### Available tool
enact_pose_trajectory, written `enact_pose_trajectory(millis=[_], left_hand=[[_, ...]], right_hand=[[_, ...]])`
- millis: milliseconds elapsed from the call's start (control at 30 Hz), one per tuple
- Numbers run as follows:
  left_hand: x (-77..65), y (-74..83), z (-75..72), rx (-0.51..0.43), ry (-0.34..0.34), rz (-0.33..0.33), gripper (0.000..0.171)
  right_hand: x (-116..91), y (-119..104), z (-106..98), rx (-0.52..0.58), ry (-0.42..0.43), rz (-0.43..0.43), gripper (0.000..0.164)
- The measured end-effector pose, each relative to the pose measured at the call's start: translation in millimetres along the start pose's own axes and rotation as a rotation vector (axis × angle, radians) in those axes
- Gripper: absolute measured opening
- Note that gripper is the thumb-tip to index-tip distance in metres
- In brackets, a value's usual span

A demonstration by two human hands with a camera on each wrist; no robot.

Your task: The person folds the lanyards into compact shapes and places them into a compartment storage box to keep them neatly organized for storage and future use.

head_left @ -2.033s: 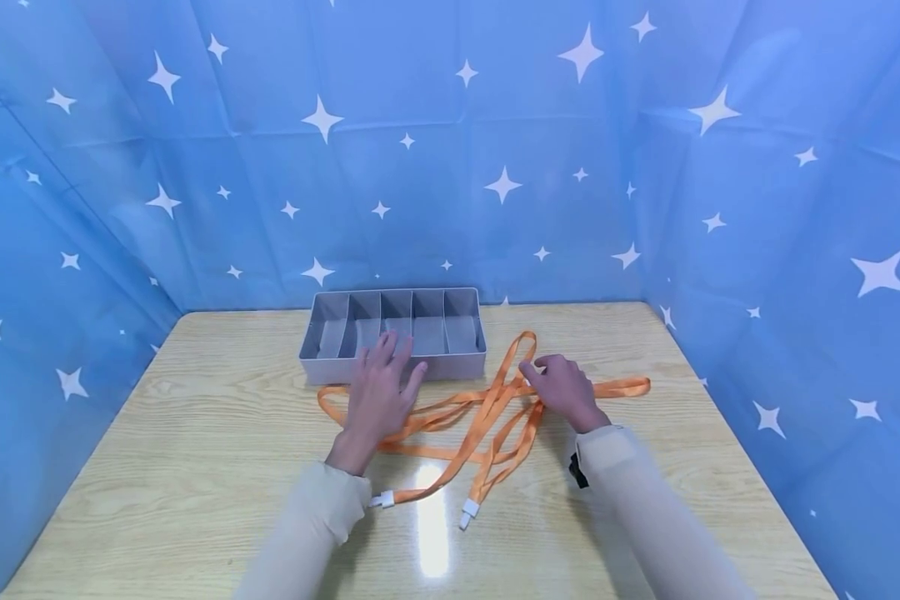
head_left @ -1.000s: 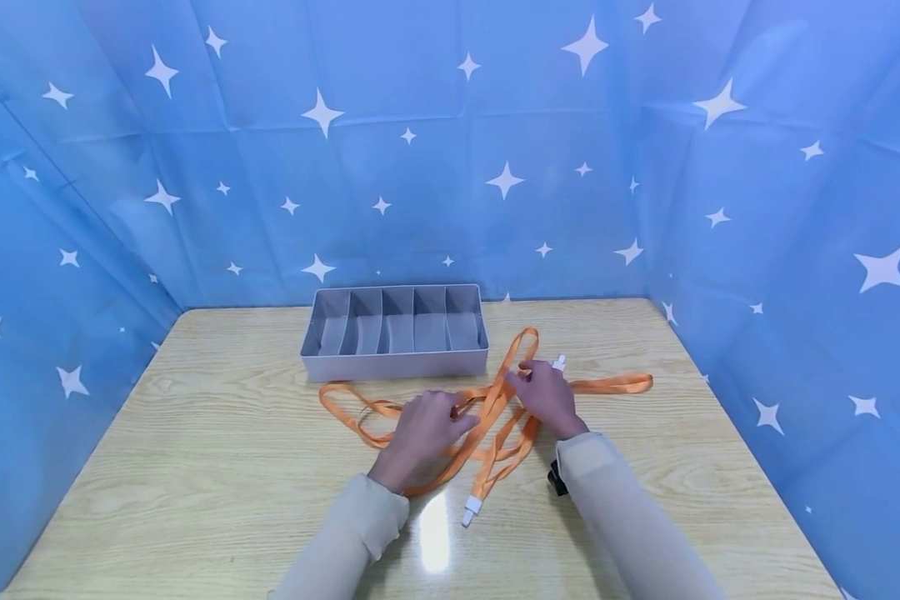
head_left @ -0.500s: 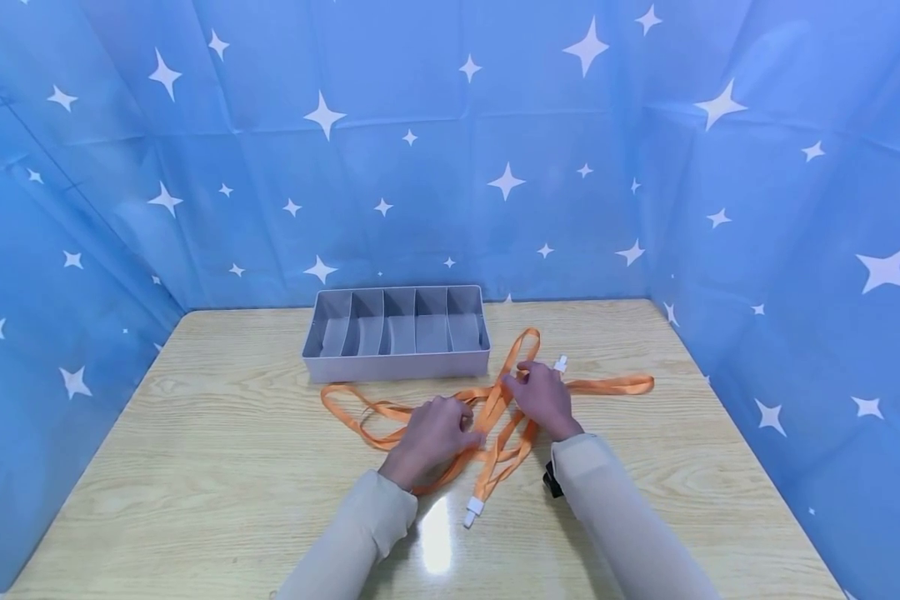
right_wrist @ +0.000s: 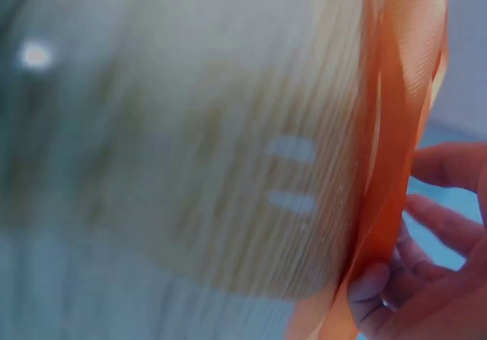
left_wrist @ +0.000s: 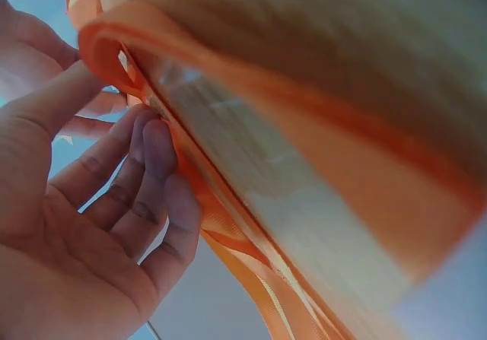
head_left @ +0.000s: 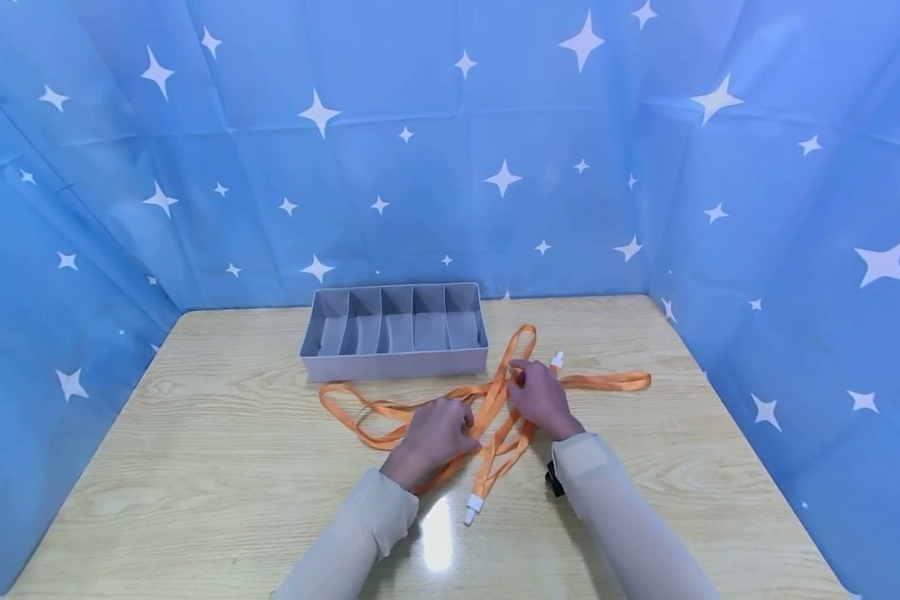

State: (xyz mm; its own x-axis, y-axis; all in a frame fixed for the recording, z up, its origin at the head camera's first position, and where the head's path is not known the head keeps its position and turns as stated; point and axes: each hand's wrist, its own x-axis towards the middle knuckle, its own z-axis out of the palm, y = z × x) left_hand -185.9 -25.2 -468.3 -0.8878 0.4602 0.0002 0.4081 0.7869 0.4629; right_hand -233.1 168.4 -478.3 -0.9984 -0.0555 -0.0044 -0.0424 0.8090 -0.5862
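Note:
Orange lanyards (head_left: 491, 408) with white clips lie crossed in a loose tangle. My left hand (head_left: 435, 433) is at the middle of the tangle, fingers bent. In the left wrist view its thumb and fingertips pinch a lanyard strap (left_wrist: 365, 180). My right hand (head_left: 542, 400) is at the right part of the tangle, above a near white clip (head_left: 474, 507). The right wrist view has its thumb and fingers holding the edge of a flat strap (right_wrist: 396, 127). Another white clip (head_left: 557, 360) shows beyond the right hand. My left arm hides some strap ends.
A grey box (head_left: 393, 367) with several compartments stands at the back of the wooden table (head_left: 195, 458), just beyond the lanyards. Blue star-patterned curtains (head_left: 405, 200) border the back and sides. A small black device (head_left: 555, 479) is at my right wrist.
My left hand has moved from the box's front, rightward and nearer, onto the straps, covering a clip. My right hand has shifted slightly left, revealing the far clip. The last half second shows little movement.

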Motion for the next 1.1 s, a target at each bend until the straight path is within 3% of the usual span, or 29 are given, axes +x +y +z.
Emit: enact_pose_trajectory(millis=[267,533,667,800,1100], left_hand=[[2.7,-2.9,0.1,-0.018,0.007,0.057,0.030],[4.0,-3.5,-2.6,-0.059,-0.018,0.049,0.020],[3.3,-3.5,-3.0,-0.064,-0.014,0.058,0.027],[2.4,-4.2,-1.9,-0.079,0.003,0.059,0.031],[1.9,-6.1,-5.3,-0.097,0.087,0.023,0.012]], right_hand=[[-2.7,3.7,-1.5,-0.036,-0.013,-0.115,0.043],[-2.4,3.3,-2.0,-0.063,-0.044,-0.215,0.043],[-3.8,1.6,-2.5,-0.051,-0.069,-0.229,0.044],[-5.6,1.0,-1.8,-0.031,-0.076,-0.248,0.044],[-7.2,-1.3,0.8,-0.035,-0.066,-0.324,0.037]])
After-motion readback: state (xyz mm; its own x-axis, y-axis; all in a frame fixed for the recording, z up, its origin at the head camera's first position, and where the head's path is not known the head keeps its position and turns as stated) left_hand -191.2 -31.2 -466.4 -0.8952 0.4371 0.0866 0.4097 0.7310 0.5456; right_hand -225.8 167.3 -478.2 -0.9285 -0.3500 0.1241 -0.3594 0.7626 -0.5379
